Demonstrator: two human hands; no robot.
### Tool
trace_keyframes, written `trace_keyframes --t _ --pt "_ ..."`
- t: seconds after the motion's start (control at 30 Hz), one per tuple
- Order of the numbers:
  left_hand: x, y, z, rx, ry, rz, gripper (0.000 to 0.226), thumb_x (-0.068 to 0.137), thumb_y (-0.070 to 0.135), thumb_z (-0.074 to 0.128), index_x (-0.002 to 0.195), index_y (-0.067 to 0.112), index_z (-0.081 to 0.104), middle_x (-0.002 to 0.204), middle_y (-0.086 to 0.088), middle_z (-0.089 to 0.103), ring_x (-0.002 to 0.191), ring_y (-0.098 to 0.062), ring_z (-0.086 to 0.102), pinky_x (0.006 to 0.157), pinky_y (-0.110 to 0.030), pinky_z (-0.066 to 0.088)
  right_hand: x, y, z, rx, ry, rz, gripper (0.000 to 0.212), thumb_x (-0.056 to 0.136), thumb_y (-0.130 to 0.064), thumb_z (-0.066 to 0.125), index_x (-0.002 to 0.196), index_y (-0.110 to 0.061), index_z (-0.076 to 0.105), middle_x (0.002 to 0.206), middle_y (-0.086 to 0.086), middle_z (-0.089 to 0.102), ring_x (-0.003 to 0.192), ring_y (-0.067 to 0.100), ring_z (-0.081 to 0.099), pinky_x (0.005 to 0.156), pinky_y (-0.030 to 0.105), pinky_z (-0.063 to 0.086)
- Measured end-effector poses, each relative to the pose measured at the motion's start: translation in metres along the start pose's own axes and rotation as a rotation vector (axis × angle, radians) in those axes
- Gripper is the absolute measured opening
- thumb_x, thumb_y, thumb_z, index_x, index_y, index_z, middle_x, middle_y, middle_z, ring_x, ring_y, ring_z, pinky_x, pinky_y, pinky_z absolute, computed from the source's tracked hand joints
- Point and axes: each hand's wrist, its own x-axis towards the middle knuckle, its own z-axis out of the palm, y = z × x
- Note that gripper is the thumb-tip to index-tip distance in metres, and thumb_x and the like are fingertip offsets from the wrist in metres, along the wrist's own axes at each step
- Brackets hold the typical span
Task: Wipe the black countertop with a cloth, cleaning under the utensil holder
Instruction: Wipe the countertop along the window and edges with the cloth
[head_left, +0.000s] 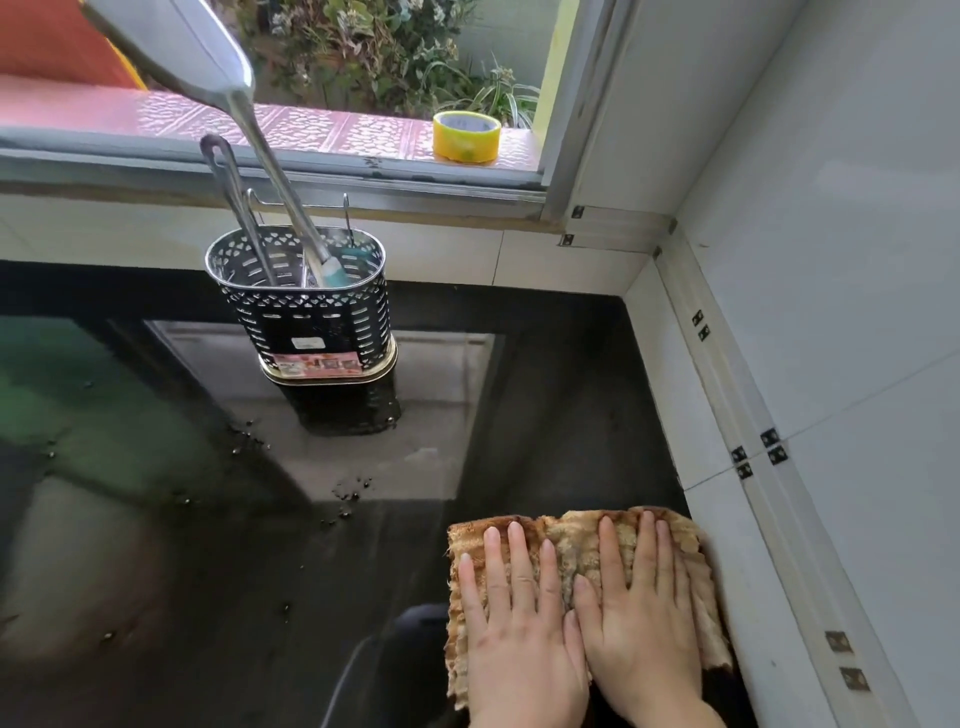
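A tan ribbed cloth (576, 540) lies flat on the glossy black countertop (218, 561), near the right wall. My left hand (511, 618) and my right hand (636, 618) press on it side by side, fingers straight and pointing away from me. The perforated metal utensil holder (311, 317) stands upright at the back of the counter, under the window. It holds a large metal spatula (244, 104) and other metal utensils. Crumbs and water drops (348, 493) dot the counter between the holder and the cloth.
White tiled walls (810, 322) border the counter at the back and on the right. A roll of yellow tape (466, 136) sits on the window sill. The spatula's blade reaches high toward the camera at top left.
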Motion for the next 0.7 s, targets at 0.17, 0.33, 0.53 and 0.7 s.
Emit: trace_keyframes --t 0.17,0.33,0.53,0.7 --pt "0.056 -0.033 -0.018 0.050 -0.012 0.045 0.062 0.093 0.045 0.044 0.143 0.012 0.054 0.156 -0.023 0.039 0.149 -0.042 0.027 0.115 -0.065 0.018 0.057 -0.033 -0.007 -0.012 -0.013 -0.009 0.080 0.091 -0.064 -0.011 0.158 -0.022 -0.003 0.166 0.019 -0.008 0.154 0.032 -0.009 0.122 0.042 -0.012" --pt "0.117 -0.051 -0.053 0.070 -0.187 0.016 0.062 0.103 0.051 0.010 0.156 0.024 -0.008 0.167 -0.014 -0.017 0.150 -0.032 -0.029 0.119 -0.062 -0.011 0.115 -0.062 -0.018 0.015 -0.023 -0.004 0.077 0.090 -0.062 -0.009 0.157 -0.024 -0.015 0.165 0.016 -0.020 0.152 0.030 -0.019 0.124 0.046 -0.009" --pt "0.189 -0.070 -0.081 0.129 -0.253 -0.021 0.066 0.102 0.052 0.003 0.157 0.023 -0.016 0.164 -0.011 -0.029 0.147 -0.030 -0.036 0.117 -0.058 -0.022 0.183 -0.089 -0.024 0.034 -0.031 0.008 0.079 0.091 -0.061 -0.007 0.159 -0.022 -0.010 0.166 0.019 -0.015 0.153 0.033 -0.016 0.125 0.048 -0.004" --pt "0.245 -0.087 -0.083 0.144 -0.234 -0.003 0.077 0.090 0.058 -0.010 0.159 0.023 -0.010 0.167 -0.012 -0.023 0.150 -0.032 -0.030 0.119 -0.058 -0.017 0.236 -0.107 -0.029 0.062 -0.040 0.021 0.075 0.096 -0.061 0.005 0.159 -0.022 -0.007 0.166 0.019 -0.014 0.153 0.033 -0.014 0.125 0.048 -0.005"
